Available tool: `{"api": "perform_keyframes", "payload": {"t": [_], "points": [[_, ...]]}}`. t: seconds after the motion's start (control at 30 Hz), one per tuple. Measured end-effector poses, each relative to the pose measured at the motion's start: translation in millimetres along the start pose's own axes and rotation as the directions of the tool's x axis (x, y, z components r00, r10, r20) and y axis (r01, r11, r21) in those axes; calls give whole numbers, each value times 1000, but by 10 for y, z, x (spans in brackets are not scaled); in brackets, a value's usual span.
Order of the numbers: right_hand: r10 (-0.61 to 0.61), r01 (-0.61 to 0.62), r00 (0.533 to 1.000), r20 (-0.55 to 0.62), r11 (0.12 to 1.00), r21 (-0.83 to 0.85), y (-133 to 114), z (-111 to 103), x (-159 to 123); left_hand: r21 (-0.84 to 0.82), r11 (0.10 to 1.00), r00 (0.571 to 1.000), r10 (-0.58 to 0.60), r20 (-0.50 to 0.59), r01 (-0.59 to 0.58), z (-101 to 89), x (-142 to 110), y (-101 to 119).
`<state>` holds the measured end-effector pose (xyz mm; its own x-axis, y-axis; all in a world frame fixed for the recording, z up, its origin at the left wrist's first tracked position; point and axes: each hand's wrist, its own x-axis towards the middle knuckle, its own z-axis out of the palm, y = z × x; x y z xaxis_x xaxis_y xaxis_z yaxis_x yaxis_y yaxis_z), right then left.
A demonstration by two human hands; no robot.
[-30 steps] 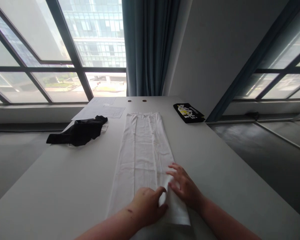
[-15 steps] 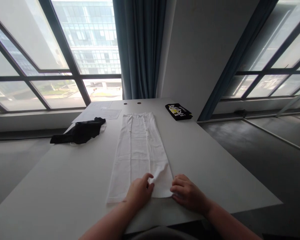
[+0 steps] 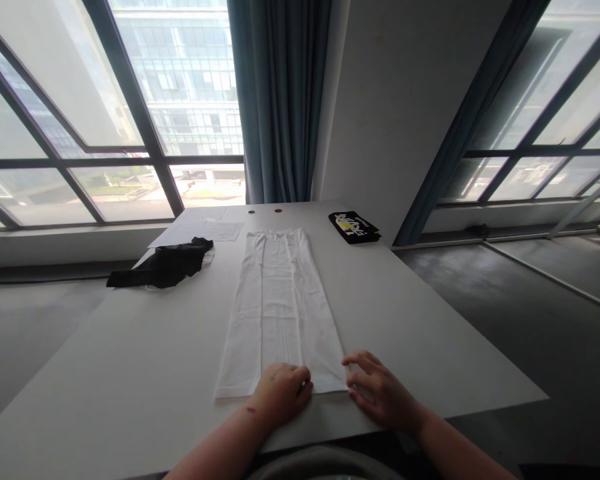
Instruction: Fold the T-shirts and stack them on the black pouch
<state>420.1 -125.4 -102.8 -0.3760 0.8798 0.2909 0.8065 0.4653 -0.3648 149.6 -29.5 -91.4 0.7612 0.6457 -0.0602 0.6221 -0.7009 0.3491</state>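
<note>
White cloth [image 3: 277,307] is lying under the curled left hand [image 3: 283,393], pinch unclear, its near right corner meeting the loosely spread right hand [image 3: 383,389]. Spanning the tabletop [image 3: 410,320] lengthwise, it is probably feeling light, soft, crease-prone, favouring corner grips.

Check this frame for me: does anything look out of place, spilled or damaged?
The black cloth does: it lies bunched up, and its end seems to stick out past the left edge of the table. The white garment is spread flat with only light creases. I see no spill or damage.
</note>
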Motion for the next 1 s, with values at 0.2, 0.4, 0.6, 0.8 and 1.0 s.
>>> {"api": "perform_keyframes", "payload": {"t": [0.2, 0.4, 0.6, 0.8, 1.0], "points": [[-4, 9, 977, 214, 1000, -20, 64, 95, 163, 19, 995, 995, 97, -2, -97, 25, 0, -1], [-18, 17, 969, 248, 1000, 6, 107, 71, 106, 3, 983, 974, 180, -135, -182, -113, -218, -290], [-76, 74, 981, 176, 997, 20, 59, 120, 101, 125, 980, 959, 181, -219, -157, -205, -774, -1058], [-40, 37, 983, 182, 999, 18, -337, 328, 502, 168, 980, 973, 135, -186, -104, -129, -788, -1160], [-7, 4, 975, 224, 1000, 18, -355, 447, 627, 78, 991, 932, 127, -340, -106, -95, -723, -1116]]}}
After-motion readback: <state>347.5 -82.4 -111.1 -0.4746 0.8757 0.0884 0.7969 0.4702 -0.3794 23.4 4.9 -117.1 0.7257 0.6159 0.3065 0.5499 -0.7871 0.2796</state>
